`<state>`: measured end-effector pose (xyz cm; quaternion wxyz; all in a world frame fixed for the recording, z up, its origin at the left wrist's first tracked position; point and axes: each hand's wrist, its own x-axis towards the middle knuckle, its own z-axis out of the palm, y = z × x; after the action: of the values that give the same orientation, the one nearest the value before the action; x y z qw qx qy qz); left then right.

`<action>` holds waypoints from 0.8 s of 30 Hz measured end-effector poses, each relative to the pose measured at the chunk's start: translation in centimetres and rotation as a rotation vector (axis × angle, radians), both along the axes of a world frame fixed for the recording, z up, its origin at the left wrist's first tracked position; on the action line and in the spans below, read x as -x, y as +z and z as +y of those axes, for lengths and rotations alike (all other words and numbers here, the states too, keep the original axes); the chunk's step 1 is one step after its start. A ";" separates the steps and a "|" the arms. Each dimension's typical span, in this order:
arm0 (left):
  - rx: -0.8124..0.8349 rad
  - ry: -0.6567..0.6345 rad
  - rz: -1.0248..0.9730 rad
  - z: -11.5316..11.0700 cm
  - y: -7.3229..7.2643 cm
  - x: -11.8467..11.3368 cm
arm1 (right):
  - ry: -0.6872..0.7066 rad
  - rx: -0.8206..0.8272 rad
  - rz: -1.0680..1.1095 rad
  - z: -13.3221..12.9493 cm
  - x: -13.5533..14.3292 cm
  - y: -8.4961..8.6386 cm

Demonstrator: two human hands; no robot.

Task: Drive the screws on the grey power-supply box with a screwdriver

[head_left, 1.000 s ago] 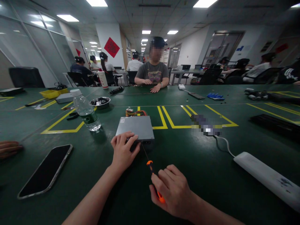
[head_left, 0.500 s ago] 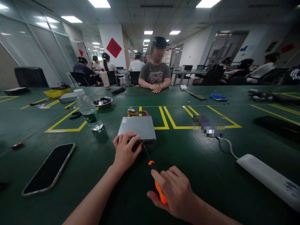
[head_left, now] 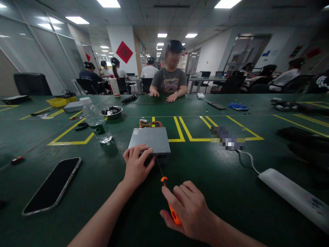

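A grey metal computer power supply point(head_left: 149, 138) lies on the green table point(head_left: 123, 212), with a bundle of coloured cables point(head_left: 150, 124) at its far side. My left hand point(head_left: 138, 161) grips its near left corner, fingers on top and thumb at the near face. In my right hand point(head_left: 189, 209) is an orange and black screwdriver point(head_left: 174, 214). Its thin shaft points away from me and its tip meets the near face of the power supply, beside my left thumb. The exact spot under the tip is too small to make out.
Left of the power supply stand a water bottle point(head_left: 97, 121) and a metal bowl point(head_left: 111, 112) of small parts. A phone point(head_left: 52, 187) lies near left. At right is a white power strip point(head_left: 293, 199) with its cable. Across the table sits a person point(head_left: 168, 80).
The screwdriver handle has turned slightly in my right hand, its tip still at the power supply. My left hand keeps its hold. The person opposite has moved their hands apart.
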<state>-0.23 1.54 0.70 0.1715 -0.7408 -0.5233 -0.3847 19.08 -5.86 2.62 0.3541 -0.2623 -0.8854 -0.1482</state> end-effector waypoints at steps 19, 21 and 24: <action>-0.002 0.003 0.000 0.0 0.0 0.0 | 0.005 -0.019 0.001 0.0 -0.1 -0.5; -0.002 0.002 -0.002 0.0 0.0 -0.1 | 0.011 -0.050 -0.032 -0.1 0.0 -0.3; 0.002 0.009 -0.002 -0.1 0.1 -0.1 | 0.015 -0.042 -0.054 -0.2 0.1 0.1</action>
<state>-0.13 1.45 0.76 0.1719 -0.7381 -0.5271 -0.3844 19.02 -6.08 2.74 0.3365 -0.2440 -0.8933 -0.1710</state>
